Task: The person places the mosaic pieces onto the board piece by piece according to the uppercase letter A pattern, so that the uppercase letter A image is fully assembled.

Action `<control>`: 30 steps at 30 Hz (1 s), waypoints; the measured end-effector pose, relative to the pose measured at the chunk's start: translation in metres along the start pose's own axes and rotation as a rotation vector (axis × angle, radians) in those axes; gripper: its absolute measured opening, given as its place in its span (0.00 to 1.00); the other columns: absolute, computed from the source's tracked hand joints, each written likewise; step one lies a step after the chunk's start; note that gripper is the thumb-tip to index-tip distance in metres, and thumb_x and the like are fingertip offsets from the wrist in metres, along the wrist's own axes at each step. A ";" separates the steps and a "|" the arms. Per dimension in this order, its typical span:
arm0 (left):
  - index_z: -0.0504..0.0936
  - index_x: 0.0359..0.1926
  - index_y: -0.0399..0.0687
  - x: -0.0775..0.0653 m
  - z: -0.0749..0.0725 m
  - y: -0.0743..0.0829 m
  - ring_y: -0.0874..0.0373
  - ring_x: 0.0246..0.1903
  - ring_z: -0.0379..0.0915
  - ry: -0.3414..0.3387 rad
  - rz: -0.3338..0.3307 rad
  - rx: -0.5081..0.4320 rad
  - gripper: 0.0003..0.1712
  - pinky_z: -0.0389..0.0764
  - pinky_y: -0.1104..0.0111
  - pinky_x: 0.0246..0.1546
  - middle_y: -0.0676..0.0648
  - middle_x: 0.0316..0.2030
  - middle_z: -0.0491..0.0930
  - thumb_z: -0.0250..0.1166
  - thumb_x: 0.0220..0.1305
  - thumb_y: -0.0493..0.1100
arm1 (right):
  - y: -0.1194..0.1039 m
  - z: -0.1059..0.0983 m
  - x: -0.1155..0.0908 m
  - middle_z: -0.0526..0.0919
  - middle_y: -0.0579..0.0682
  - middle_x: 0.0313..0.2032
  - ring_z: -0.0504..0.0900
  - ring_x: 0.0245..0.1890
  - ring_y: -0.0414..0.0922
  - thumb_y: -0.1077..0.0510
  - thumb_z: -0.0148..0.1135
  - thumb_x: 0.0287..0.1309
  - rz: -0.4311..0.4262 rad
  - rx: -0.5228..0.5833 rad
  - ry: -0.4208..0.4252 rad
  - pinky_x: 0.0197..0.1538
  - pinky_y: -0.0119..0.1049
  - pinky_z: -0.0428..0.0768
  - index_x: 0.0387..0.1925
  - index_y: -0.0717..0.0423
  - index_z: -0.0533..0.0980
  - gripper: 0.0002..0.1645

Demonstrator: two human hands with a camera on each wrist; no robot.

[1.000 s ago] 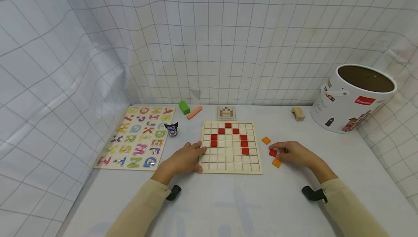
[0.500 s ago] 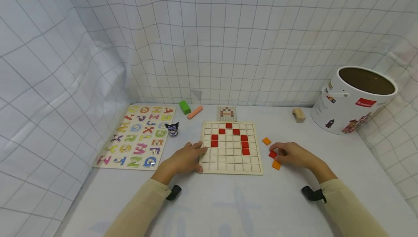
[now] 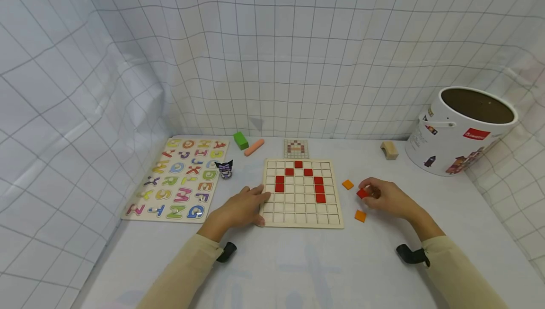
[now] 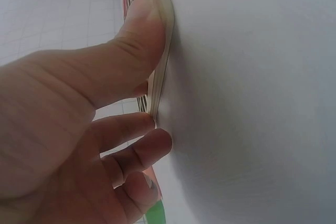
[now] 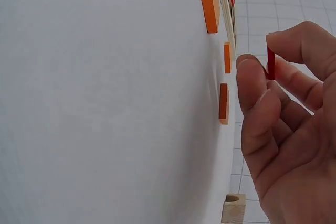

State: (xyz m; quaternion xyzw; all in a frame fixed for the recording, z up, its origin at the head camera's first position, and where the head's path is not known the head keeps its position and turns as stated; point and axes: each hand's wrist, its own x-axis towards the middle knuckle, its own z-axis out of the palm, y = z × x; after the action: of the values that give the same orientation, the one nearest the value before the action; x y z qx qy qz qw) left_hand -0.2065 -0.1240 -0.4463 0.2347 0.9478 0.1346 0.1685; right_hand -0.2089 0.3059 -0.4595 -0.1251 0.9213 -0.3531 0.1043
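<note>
In the head view a pale wooden grid board (image 3: 300, 210) lies mid-table, with several red tiles (image 3: 319, 189) set in an arch shape. My left hand (image 3: 240, 207) rests at its left edge, thumb pressing the near corner, fingers relaxed along the side. To the right of the board, my right hand (image 3: 385, 198) pinches a red square tile (image 5: 271, 64) between thumb and fingertips, raised above the table in the right wrist view. Close by lie an orange tile (image 3: 347, 184) and another orange tile (image 3: 360, 216); the right wrist view shows a third orange tile (image 5: 224, 103), which the hand hides from the head view.
A small pattern card (image 3: 295, 149) lies behind the board. At left are an alphabet puzzle board (image 3: 170, 218), a purple-black figurine (image 3: 224, 169), a green block (image 3: 241, 140) and an orange-pink stick (image 3: 254, 147). A wooden arch block (image 3: 389, 150) and white bucket (image 3: 455, 143) stand at right.
My right hand has picked the red tile up from beside the near orange tile and shifted slightly back and to the right with it. The left hand has stayed on the board.
</note>
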 end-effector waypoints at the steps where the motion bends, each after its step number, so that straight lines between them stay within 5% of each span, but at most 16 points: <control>1: 0.70 0.74 0.51 0.000 0.000 0.000 0.41 0.72 0.58 0.000 0.001 -0.001 0.46 0.68 0.48 0.67 0.43 0.77 0.59 0.77 0.56 0.52 | 0.000 0.000 0.000 0.82 0.50 0.40 0.78 0.36 0.48 0.62 0.65 0.60 0.011 0.026 0.001 0.36 0.35 0.80 0.54 0.56 0.75 0.20; 15: 0.70 0.74 0.51 0.001 0.001 -0.004 0.42 0.70 0.61 0.006 0.022 0.002 0.46 0.70 0.49 0.65 0.42 0.77 0.60 0.77 0.56 0.53 | 0.000 -0.008 0.001 0.86 0.59 0.40 0.84 0.34 0.48 0.56 0.66 0.67 0.087 0.343 0.060 0.37 0.37 0.85 0.63 0.63 0.68 0.29; 30: 0.70 0.74 0.49 0.000 0.000 -0.004 0.41 0.71 0.60 0.006 0.036 -0.007 0.47 0.70 0.48 0.66 0.42 0.77 0.60 0.77 0.56 0.53 | -0.011 -0.006 0.003 0.83 0.63 0.40 0.82 0.32 0.48 0.50 0.68 0.67 0.074 0.402 0.104 0.39 0.36 0.84 0.64 0.63 0.69 0.32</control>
State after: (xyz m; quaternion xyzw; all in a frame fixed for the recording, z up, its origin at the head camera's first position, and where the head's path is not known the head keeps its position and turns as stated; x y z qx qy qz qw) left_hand -0.2077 -0.1274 -0.4480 0.2506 0.9435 0.1418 0.1639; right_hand -0.2115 0.3008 -0.4483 -0.0496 0.8405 -0.5316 0.0925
